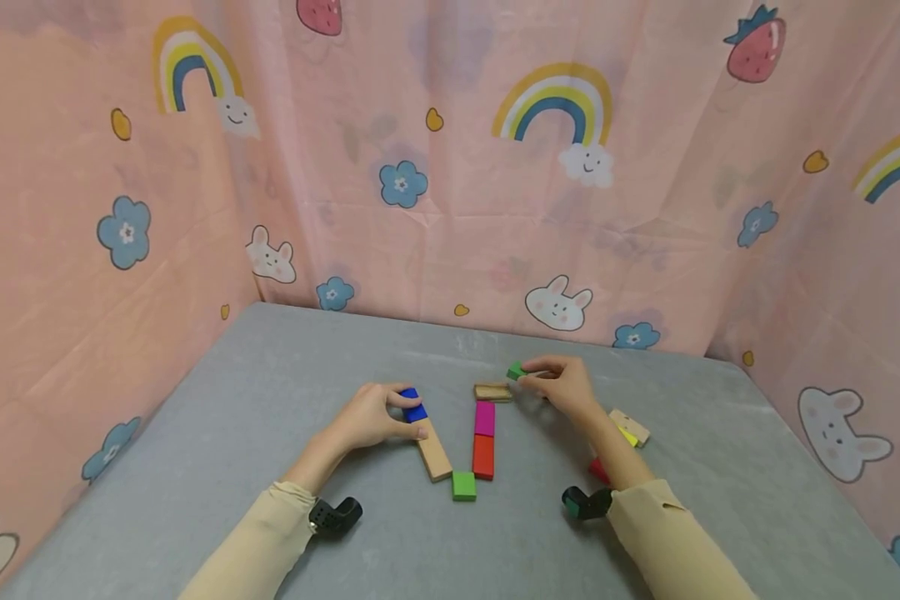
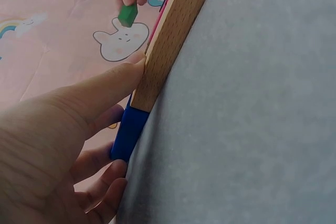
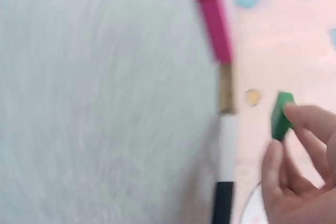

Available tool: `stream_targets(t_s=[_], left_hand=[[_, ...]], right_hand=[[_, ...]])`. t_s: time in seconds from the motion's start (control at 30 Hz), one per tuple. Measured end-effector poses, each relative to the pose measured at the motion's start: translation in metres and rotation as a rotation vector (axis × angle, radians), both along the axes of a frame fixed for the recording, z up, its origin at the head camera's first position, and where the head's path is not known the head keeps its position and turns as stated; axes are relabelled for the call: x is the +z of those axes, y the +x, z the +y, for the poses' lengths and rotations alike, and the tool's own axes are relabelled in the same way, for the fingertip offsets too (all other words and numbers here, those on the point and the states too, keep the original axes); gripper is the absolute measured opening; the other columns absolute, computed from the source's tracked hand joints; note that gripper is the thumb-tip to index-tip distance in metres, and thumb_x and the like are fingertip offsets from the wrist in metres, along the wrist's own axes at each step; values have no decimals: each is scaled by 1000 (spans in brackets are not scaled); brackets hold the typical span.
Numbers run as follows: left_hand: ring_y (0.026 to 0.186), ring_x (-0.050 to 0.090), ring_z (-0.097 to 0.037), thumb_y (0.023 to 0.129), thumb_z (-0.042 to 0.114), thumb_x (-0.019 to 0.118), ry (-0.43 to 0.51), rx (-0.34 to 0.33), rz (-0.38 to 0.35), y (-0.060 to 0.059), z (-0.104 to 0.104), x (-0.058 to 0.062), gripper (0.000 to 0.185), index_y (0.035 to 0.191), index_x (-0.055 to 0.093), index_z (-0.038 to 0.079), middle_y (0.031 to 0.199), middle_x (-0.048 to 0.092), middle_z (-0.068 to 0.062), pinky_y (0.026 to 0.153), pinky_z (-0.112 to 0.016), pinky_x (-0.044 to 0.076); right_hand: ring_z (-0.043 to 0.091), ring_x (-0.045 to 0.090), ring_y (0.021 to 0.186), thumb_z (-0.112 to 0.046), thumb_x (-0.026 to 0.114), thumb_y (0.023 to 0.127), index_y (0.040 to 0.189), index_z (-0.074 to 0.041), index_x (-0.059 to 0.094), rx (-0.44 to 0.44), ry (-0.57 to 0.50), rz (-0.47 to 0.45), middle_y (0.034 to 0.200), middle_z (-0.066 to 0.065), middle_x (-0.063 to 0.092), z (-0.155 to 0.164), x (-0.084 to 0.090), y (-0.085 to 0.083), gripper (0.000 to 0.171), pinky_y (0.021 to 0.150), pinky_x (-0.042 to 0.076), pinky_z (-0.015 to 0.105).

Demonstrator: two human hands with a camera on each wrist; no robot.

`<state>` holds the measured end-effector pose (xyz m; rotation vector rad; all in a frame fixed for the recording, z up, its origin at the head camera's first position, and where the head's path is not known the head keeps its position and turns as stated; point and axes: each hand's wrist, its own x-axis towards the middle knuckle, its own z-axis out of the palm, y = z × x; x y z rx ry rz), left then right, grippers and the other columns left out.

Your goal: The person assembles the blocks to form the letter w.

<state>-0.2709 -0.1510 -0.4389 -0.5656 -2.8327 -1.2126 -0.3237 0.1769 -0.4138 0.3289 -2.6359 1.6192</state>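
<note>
On the grey table [image 1: 217, 433] my left hand [image 1: 375, 417] pinches a blue block [image 1: 414, 407] that butts against the far end of a long plain wooden block [image 1: 433, 450]. The left wrist view shows the blue block [image 2: 128, 132] between thumb and fingers, with the wooden block [image 2: 170, 38] beyond it. My right hand [image 1: 558, 385] pinches a small dark green block [image 1: 516, 371], lifted just above a short plain wooden block [image 1: 492, 392]. In the right wrist view the green block [image 3: 281, 115] sits at my fingertips. A magenta block [image 1: 484, 418] and a red block [image 1: 483, 457] lie in line; a light green cube [image 1: 463, 485] lies at the near end.
To the right, partly behind my right forearm, lie a plain wooden block [image 1: 630, 425], a yellow piece [image 1: 627, 436] and a red piece [image 1: 598, 471]. Pink patterned curtains [image 1: 450, 167] close off the table's back and both sides.
</note>
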Motion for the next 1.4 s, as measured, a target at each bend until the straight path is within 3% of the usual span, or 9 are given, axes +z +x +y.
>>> stream_targets(t_s=[0.07, 0.2, 0.4, 0.63, 0.83, 1.0, 1.4], left_hand=[[133, 43, -33, 73, 43, 86, 1, -2, 6, 0, 0, 0, 57, 118, 74, 10, 140, 54, -10, 103, -48, 40], [133, 44, -33, 74, 43, 86, -1, -9, 16, 1, -1, 0, 57, 118, 74, 10, 140, 55, -10, 103, -48, 40], [134, 42, -32, 73, 45, 86, -11, 1, 12, 0, 0, -2, 57, 118, 74, 12, 140, 54, -9, 104, -48, 39], [133, 43, -33, 74, 44, 86, 3, -3, 11, 1, 1, -2, 57, 118, 74, 10, 140, 54, -10, 104, -49, 39], [133, 43, -33, 74, 44, 86, -6, 1, 14, 1, 1, -1, 57, 118, 74, 10, 140, 55, -10, 104, -49, 38], [133, 43, -34, 74, 43, 86, -5, 3, 12, 2, 1, 0, 56, 118, 74, 10, 139, 55, -10, 104, -49, 39], [133, 44, -33, 74, 43, 86, 5, -1, 17, 2, 1, 1, 56, 117, 74, 9, 139, 55, -11, 104, -49, 39]], right_hand=[[30, 63, 86, -11, 77, 87, 109, 2, 73, 39, -24, -56, 103, 16, 70, -2, 8, 13, 26, 76, 55, 42], [27, 63, 92, -16, 79, 86, 109, -1, 73, 80, -40, -153, 104, 13, 69, -1, 7, 26, 29, 82, 55, 43], [22, 63, 86, -14, 79, 85, 107, 0, 73, 85, -27, -180, 104, 12, 68, 1, -6, 24, 26, 75, 56, 35], [22, 61, 74, -10, 80, 83, 102, -2, 75, 101, 89, -133, 99, 11, 67, -1, -15, 17, 21, 66, 52, 32], [21, 59, 67, -6, 80, 82, 99, -3, 76, 50, 109, -77, 102, 10, 68, -6, -19, 8, 17, 60, 50, 32], [19, 61, 70, -4, 80, 81, 96, -3, 76, 32, 115, -70, 104, 10, 68, -11, -21, 3, 15, 61, 52, 32], [18, 60, 73, 2, 79, 80, 94, 0, 75, 94, 113, -60, 106, 12, 68, -18, -19, -1, 15, 60, 50, 32]])
